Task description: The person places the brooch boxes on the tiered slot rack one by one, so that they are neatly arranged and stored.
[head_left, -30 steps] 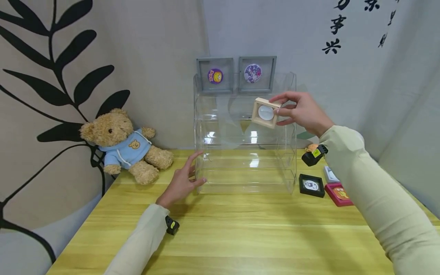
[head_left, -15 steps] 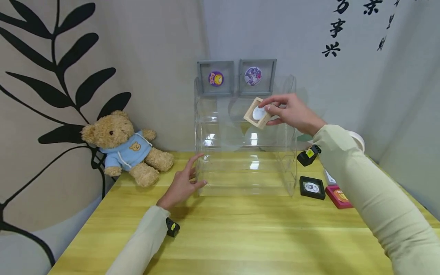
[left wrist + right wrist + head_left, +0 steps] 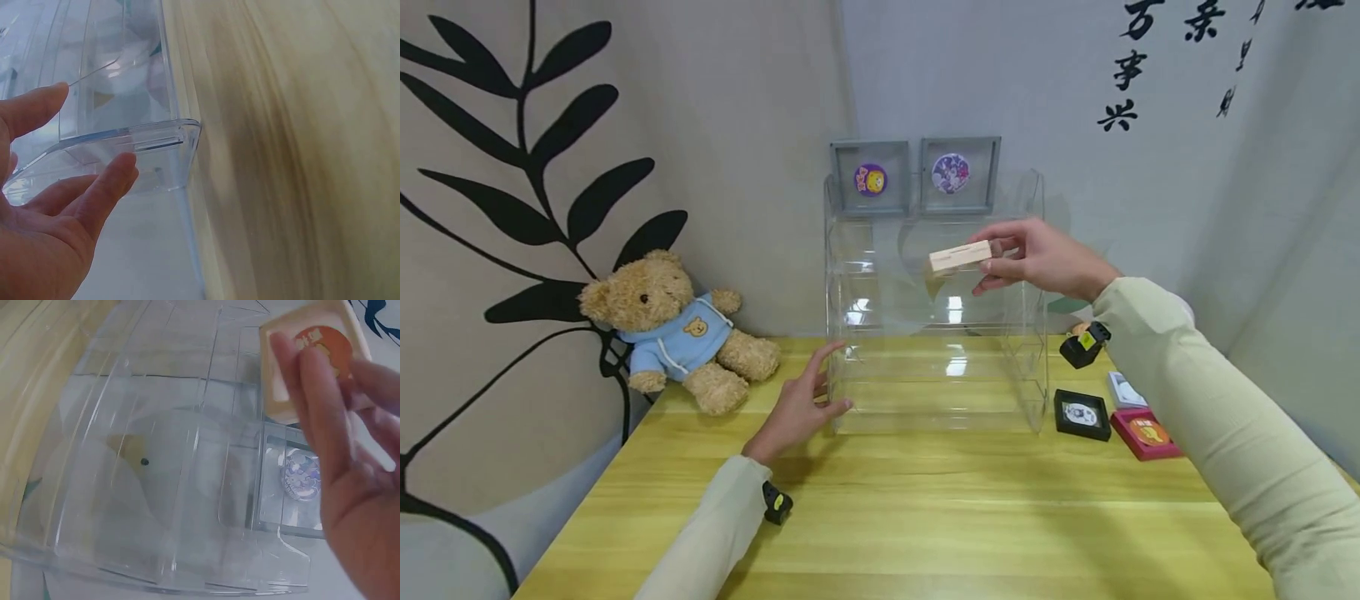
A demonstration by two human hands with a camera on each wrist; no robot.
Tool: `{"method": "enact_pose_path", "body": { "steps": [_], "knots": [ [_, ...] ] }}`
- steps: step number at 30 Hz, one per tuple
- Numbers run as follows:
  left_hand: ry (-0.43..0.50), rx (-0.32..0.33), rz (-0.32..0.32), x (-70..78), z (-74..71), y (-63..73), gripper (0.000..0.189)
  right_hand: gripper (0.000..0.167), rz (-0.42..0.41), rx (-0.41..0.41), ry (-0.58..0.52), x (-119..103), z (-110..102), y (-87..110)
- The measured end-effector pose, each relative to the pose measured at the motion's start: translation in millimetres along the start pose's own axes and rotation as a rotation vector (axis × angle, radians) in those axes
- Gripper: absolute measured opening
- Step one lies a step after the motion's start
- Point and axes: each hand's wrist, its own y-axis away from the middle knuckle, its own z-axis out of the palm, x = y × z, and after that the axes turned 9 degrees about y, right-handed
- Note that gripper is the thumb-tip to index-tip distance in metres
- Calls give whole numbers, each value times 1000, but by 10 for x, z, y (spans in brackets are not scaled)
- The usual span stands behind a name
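The wood-grain surface (image 3: 970, 525) spreads beneath everything, pale yellow, with a grey fabric backdrop (image 3: 760, 125) hanging behind it. Taking the clock from the middle of the clear acrylic tiered rack (image 3: 932, 425), twelve being away from the person, a black leaf print (image 3: 546, 187) climbs the fabric between nine and ten o'clock; black Chinese characters (image 3: 1127, 71) sit between one and two.

A teddy bear (image 3: 681, 333) in a light-blue hoodie leans back at nine o'clock. On the rack's top tier stand two grey badge frames, the left grey frame (image 3: 891, 200) at eleven and the right grey frame (image 3: 973, 200) just past twelve. Around four o'clock lie a black frame (image 3: 1082, 432), a red frame (image 3: 1142, 450) and a white frame (image 3: 1122, 392); the right sleeve (image 3: 1210, 408) cuts across part of the red one.

The right hand (image 3: 1037, 260) pinches a light wooden badge frame (image 3: 960, 257), edge-on in the head view, at one o'clock before the upper tiers; its orange badge (image 3: 334, 347) shows from the right wrist. The left hand (image 3: 793, 412), fingers spread, is at the rack's side panel at eight; contact is hard to tell.
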Motion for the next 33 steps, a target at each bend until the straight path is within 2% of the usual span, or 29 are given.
{"method": "enact_pose_path", "body": {
  "steps": [2,5,7,9,11,14,17,19,22,27,30,33],
  "knots": [
    [3,1,-3,-11,7,4,93,35,-10,21,46,3,2,-18],
    [15,6,-5,-15,9,2,94,30,-41,68,198,-9,-19,-61],
    [20,7,0,-20,8,1,92,29,-45,66,257,-23,-40,-89],
    [25,4,1,-21,8,5,91,31,-38,36,270,-41,-58,-115],
    [23,1,1,-20,9,7,91,34,-16,-17,214,-51,-76,-149],
    [31,-2,-2,-20,10,5,91,38,21,-83,64,-49,-88,-227],
    [39,1,-4,-25,12,0,92,40,33,-101,-56,-32,-83,-322],
    [42,0,-7,-29,14,-3,92,42,40,-90,-86,-24,-80,-382],
    [36,-1,-10,-37,16,-3,92,46,53,-46,-34,-32,-78,-469],
    [28,1,-3,-20,8,0,92,49,89,102,161,-84,-68,-682],
    [34,3,-2,-21,3,-4,92,47,125,193,258,-119,-10,-803],
    [40,5,-5,-29,0,-8,92,46,161,265,301,-141,89,-909]
  ]
}}
